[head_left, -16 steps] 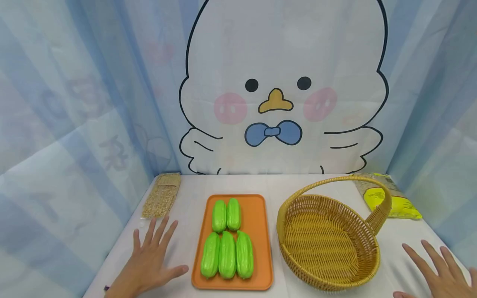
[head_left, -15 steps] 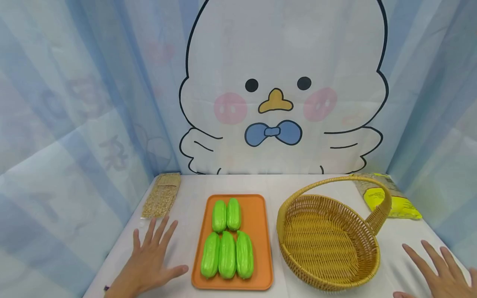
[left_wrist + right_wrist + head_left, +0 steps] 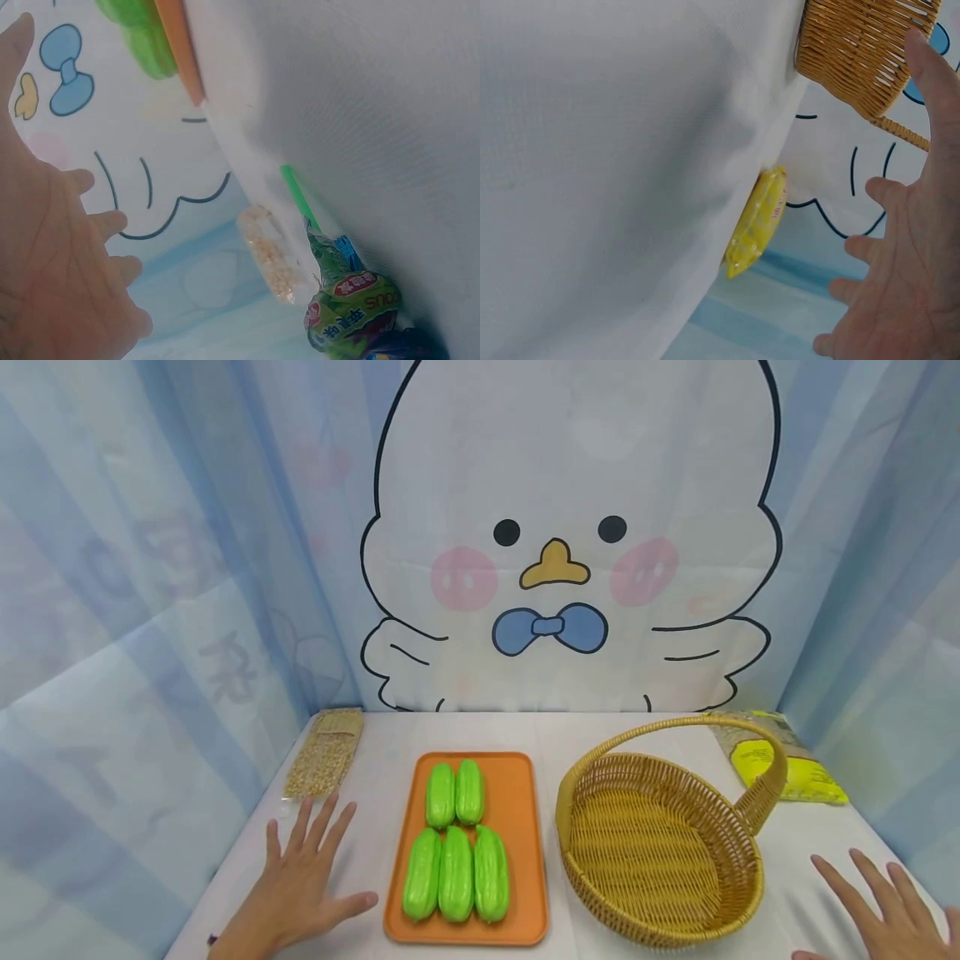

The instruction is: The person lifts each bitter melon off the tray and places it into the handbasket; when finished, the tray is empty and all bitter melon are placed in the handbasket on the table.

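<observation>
My left hand (image 3: 300, 885) is spread with straight fingers over the table's left side, holding nothing. To its right lies an orange tray (image 3: 528, 860) bearing several bright green, ribbed, cucumber-like vegetables (image 3: 457, 872), two in the back row and three in front. A round wicker basket (image 3: 652, 852) with a tall arched handle stands right of the tray, nothing inside it. Beyond the basket, at the right edge of the head view, my right hand (image 3: 892, 914) is spread too, partly cut off by the frame. Its palm and fingers, in the right wrist view, touch nothing.
A clear-fronted bag of grains (image 3: 324, 760) lies at the back left. Behind the basket is a yellow-labelled bag (image 3: 787, 764). In the left wrist view, a wrapped lollipop (image 3: 352, 300) with a green stick lies on the white table. Printed curtains (image 3: 555, 460) enclose the back and sides.
</observation>
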The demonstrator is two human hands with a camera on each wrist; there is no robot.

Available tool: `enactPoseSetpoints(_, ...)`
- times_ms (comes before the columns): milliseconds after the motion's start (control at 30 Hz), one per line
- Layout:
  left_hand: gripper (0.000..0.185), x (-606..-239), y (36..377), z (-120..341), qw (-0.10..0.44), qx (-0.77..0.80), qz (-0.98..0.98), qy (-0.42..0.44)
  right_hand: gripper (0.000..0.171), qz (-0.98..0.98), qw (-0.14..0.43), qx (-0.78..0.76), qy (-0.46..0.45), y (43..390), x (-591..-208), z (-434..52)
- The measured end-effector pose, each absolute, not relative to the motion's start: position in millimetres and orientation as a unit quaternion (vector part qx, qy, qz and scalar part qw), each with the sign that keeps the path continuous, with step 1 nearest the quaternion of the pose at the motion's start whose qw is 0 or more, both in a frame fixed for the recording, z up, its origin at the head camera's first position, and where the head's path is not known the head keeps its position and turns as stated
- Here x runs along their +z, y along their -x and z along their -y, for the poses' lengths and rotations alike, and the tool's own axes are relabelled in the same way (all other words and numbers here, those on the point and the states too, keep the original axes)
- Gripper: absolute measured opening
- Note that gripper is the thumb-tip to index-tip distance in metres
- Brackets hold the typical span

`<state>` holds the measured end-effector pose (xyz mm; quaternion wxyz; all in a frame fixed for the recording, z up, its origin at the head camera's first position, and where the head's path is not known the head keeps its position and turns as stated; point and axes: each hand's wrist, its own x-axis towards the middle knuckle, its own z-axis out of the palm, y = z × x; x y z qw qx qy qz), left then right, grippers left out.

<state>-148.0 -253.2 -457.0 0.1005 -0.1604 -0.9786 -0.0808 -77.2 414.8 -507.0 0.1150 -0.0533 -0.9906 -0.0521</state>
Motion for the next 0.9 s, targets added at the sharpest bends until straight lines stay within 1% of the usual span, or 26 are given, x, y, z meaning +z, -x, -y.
enactPoseSetpoints(200, 0.108, -457.1, 147.8, 253.1, 0.107, -0.086, 0.977, 0.16, 0.135, 0.99, 0.127, -0.036, 0.048, 77.1, -507.2, -417.0)
enactPoseSetpoints(300, 0.108, -456.1, 148.3, 252.3, 0.103, -0.092, 0.978, 0.155, 0.133, 0.991, 0.123, -0.013, 0.049, 75.5, -498.8, -411.7)
enactPoseSetpoints(400, 0.109, -455.3, 151.2, 249.7, 0.089, -0.111, 0.979, 0.144, 0.127, 0.993, 0.104, 0.039, 0.048, 72.6, -472.0, -393.9)
enactPoseSetpoints(500, 0.111, -453.7, 156.2, 243.9, 0.074, -0.143, 0.977, 0.141, 0.117, 0.988, 0.096, 0.117, 0.04, 66.8, -437.2, -364.2)
enactPoseSetpoints(567, 0.11, -453.3, 160.4, 238.6, 0.072, -0.166, 0.972, 0.151, 0.11, 0.978, 0.104, 0.178, 0.023, 61.1, -417.2, -341.2)
enactPoseSetpoints(667, 0.109, -455.0, 165.9, 231.0, 0.07, -0.194, 0.963, 0.173, 0.107, 0.952, 0.165, 0.253, -0.045, 52.7, -398.0, -306.9)
enactPoseSetpoints(767, 0.107, -458.6, 170.0, 226.3, 0.047, -0.223, 0.955, 0.188, 0.105, 0.913, 0.211, 0.315, -0.149, 50.1, -385.0, -273.1)
enactPoseSetpoints(800, 0.106, -459.3, 170.6, 225.3, 0.032, -0.237, 0.953, 0.187, 0.104, 0.9, 0.22, 0.329, -0.181, 50.5, -382.3, -262.2)
enactPoseSetpoints(900, 0.103, -462.1, 172.6, 221.0, -0.018, -0.282, 0.944, 0.168, 0.099, 0.87, 0.207, 0.375, -0.245, 53.8, -376.1, -232.9)
